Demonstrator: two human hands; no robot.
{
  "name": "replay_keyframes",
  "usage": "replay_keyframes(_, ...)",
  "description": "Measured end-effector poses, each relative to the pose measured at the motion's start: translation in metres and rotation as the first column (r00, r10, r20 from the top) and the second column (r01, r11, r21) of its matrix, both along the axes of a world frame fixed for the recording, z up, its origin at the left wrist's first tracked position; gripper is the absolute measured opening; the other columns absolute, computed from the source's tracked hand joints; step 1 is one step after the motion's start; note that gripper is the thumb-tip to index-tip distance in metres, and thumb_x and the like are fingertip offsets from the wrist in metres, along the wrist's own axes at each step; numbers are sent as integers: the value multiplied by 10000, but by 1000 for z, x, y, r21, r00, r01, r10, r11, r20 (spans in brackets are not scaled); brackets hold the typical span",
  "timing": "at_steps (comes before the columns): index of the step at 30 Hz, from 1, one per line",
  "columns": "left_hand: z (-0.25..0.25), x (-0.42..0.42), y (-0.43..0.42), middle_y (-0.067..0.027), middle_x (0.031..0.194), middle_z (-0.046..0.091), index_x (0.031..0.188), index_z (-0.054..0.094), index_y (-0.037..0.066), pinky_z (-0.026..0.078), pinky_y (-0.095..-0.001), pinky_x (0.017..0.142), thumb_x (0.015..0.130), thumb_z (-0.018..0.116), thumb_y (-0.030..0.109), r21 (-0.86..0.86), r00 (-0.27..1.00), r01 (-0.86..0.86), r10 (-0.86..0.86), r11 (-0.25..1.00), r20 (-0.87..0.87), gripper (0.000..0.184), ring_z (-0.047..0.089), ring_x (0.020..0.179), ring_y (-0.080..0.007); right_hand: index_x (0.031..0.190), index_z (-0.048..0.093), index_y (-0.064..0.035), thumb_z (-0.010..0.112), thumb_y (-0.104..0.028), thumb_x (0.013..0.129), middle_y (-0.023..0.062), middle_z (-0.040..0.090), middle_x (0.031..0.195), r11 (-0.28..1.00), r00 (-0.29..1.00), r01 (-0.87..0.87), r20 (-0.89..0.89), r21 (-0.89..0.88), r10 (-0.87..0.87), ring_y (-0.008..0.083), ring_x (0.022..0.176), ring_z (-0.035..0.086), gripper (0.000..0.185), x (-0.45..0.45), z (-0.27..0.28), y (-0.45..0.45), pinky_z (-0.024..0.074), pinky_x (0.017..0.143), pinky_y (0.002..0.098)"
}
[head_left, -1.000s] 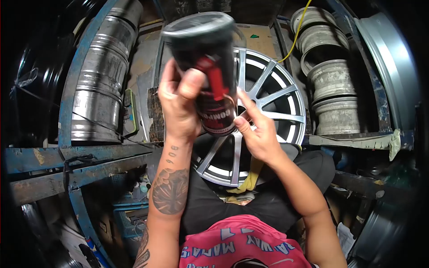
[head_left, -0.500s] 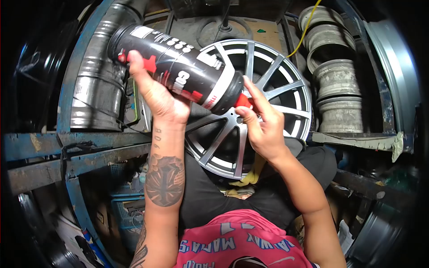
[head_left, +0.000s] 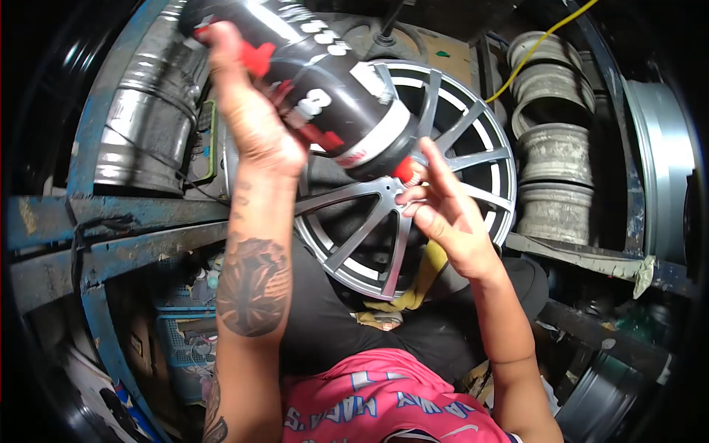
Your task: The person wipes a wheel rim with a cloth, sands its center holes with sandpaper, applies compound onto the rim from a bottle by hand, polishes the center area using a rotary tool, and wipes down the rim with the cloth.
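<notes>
A large black bottle (head_left: 336, 96) with white lettering, a pale band and red markings is tilted, its neck pointing down to the right. My left hand (head_left: 255, 122) is wrapped round its lower side, thumb near the base. A small red tip (head_left: 405, 170) shows at the bottle's neck. Close beside that tip, my right hand (head_left: 458, 221) has its fingers spread, with nothing seen gripped in them. Under the neck lies a grey multi-spoke wheel rim (head_left: 365, 188), its hub partly behind the bottle and right hand.
Stacked dull rims (head_left: 554, 148) stand at the right, beside a larger silver rim (head_left: 657, 170). Shiny metal drums (head_left: 140, 140) are at the left. A yellow cable (head_left: 539, 44) hangs at the back. Blue metal framing (head_left: 44, 229) borders the left; a yellow cloth (head_left: 428, 277) hangs below the rim.
The bottle and my left hand have moved up and toward the camera. My right hand has loosened from the red tip, its fingers spreading. The view has shifted slightly.
</notes>
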State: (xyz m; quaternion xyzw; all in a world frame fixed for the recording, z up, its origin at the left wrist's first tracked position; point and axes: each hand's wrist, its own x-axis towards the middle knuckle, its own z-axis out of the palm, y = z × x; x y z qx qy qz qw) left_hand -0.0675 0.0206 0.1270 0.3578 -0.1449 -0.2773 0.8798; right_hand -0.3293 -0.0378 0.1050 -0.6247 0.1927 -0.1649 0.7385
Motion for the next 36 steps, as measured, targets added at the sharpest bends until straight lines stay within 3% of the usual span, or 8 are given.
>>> replay_keyframes(2,1,5,9,-201,1164,692,1309,563,-36,610,-486,884,858,636,773,51,991,-130,129,990,33,929,706,1042,-351,1671,131,-64,725,-151,950,145,333,1620,960,981,-194,15,203,195,215,1268,533,938,-6,-1,-11,465,1029,337)
replay_keyframes(8,-2,18,9,-170,1178,693,1297,587,6,583,-470,939,928,634,681,-18,996,-85,85,996,38,770,697,1055,-315,1657,125,-20,718,-262,923,173,239,1686,690,940,-308,320,655,116,290,1417,449,974,2,-5,11,412,1128,421)
replay_keyframes(11,8,7,6,-81,1106,694,1249,619,59,588,-405,899,977,604,636,10,990,-143,143,990,9,638,690,1006,-226,1655,133,-18,709,-273,919,184,241,1688,639,926,-320,375,700,53,291,1426,441,968,3,-9,17,400,1138,428)
replay_keyframes(25,0,18,13,-80,1100,717,1265,621,64,601,-411,875,942,659,630,8,998,-56,56,998,25,653,712,982,-225,1636,227,-15,661,-258,930,185,280,1677,663,943,-273,331,698,40,282,1400,470,863,-8,-13,26,411,1118,411)
replay_keyframes(28,5,13,15,-102,1091,713,1273,613,56,603,-413,864,962,620,629,5,988,-119,118,993,99,652,711,973,-239,1590,350,6,644,-195,928,172,356,1643,815,971,-184,232,549,63,263,1364,507,751,-15,-17,18,430,1096,391)
replay_keyframes(31,7,15,20,-150,1097,710,1276,601,33,606,-437,863,985,555,609,32,988,-134,132,990,74,647,713,976,-280,1524,491,-13,589,-65,934,152,460,1584,998,998,-54,30,30,53,230,1299,565,601,-25,-20,0,465,1057,387)
replay_keyframes(33,-2,25,25,-98,1096,707,1250,619,62,604,-419,870,1003,572,563,-24,997,-75,74,997,-13,561,711,977,-250,1510,517,-82,575,7,864,180,471,1570,810,957,-152,-290,-567,-24,310,1310,573,654,-25,-28,-15,467,1059,427)
replay_keyframes(36,-6,26,26,-65,1057,705,1193,635,86,604,-416,845,1006,562,512,22,988,-93,95,995,-118,470,710,942,-235,1494,522,-132,579,9,848,197,467,1561,392,817,-417,-528,-820,-234,375,1331,546,664,-27,-59,-20,450,1076,464)
